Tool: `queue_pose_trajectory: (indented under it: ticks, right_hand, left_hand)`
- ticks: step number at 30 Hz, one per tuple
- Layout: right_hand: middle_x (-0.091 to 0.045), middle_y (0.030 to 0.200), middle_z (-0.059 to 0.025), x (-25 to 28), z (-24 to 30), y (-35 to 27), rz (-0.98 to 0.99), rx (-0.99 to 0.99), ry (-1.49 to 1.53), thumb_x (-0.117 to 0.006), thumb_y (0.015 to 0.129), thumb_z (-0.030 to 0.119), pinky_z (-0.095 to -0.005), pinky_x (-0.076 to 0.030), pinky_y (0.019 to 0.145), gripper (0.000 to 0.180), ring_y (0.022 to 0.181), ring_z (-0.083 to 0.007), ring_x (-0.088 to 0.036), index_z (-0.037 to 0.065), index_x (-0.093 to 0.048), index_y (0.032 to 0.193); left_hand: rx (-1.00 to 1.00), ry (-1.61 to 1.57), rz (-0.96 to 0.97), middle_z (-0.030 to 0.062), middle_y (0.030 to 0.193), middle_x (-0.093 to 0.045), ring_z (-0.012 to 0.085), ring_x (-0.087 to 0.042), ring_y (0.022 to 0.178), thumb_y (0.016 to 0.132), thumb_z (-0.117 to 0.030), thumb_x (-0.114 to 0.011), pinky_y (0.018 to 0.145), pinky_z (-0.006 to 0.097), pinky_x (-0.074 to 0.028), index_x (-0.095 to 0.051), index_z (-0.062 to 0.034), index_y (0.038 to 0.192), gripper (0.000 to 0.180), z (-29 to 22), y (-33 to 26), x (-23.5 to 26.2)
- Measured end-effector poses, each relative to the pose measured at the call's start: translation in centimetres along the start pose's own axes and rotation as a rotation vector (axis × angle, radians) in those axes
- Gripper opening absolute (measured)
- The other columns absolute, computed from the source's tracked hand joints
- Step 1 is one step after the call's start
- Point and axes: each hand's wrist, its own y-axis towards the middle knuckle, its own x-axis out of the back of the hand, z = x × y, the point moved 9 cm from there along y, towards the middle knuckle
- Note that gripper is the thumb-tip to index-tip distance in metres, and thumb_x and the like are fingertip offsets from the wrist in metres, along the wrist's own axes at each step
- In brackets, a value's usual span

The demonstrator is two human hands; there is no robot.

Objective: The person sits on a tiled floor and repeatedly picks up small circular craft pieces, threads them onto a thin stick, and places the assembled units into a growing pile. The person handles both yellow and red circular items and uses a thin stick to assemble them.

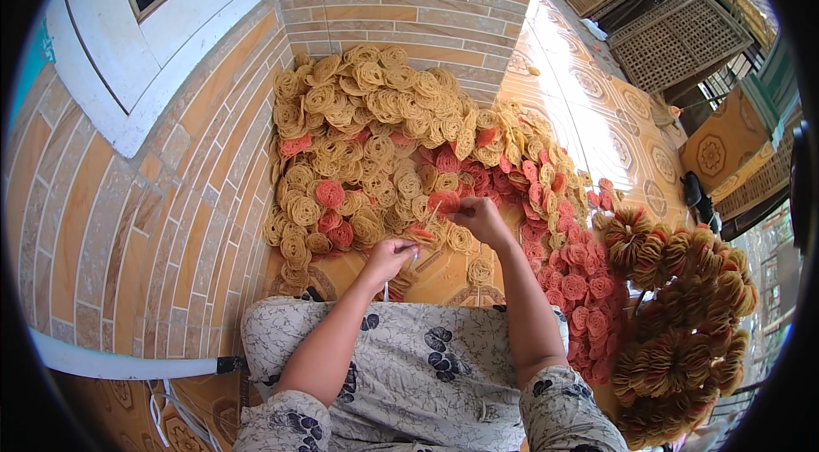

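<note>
Currently the right hand (479, 217) pinches a red disc (444, 203) at its 9 o'clock, on the pile (375, 128) edge. Left hand (391, 256) is closed on a thin strand (386, 291), at 7 o'clock from the disc; the right is nearer.

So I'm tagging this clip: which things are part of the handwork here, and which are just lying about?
In use:
left hand
right hand
loose pile of yellow and red lacy discs
threaded bunches of discs

Lying about:
woven trays
white pipe
white window frame
</note>
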Motion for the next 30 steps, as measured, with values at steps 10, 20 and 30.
queue_pose_trajectory:
  ticks: [10,20,30]
  right_hand:
    - [-0.065,0.079,-0.0077,-1.1,2.5,-0.7,0.041,0.221,-0.063,-0.065,0.088,0.016,-0.0277,-0.047,0.067,0.022,0.071,-0.0113,-0.058,-0.001,-0.067,0.102]
    - [-0.060,0.076,0.0023,-4.5,2.9,-0.9,0.214,0.057,0.209,-0.060,0.094,0.022,-0.0230,-0.044,0.069,0.023,0.073,-0.0051,-0.052,0.001,-0.064,0.088]
    - [-0.060,0.087,-0.0096,-3.9,-4.6,0.8,-0.029,-0.205,-0.085,-0.067,0.086,0.037,-0.0322,-0.048,0.077,0.035,0.082,-0.0195,-0.059,0.003,-0.062,0.092]
  left_hand:
    - [0.007,-0.053,0.002,0.0030,0.097,-0.069,0.0093,-0.059,0.095,0.093,-0.014,-0.059,0.090,0.024,-0.042,-0.068,-0.0001,0.100,0.018,0.4,0.2,0.1]
    - [-0.338,0.234,-0.313,0.0134,0.098,-0.070,0.0199,-0.067,0.092,0.089,-0.022,-0.064,0.079,0.031,-0.050,-0.069,-0.0043,0.106,0.025,-3.8,-0.2,2.5]
    - [-0.054,0.256,0.005,0.0056,0.088,-0.070,0.0108,-0.064,0.081,0.092,-0.011,-0.060,0.077,0.025,-0.049,-0.067,0.0044,0.095,0.017,0.4,0.5,0.8]
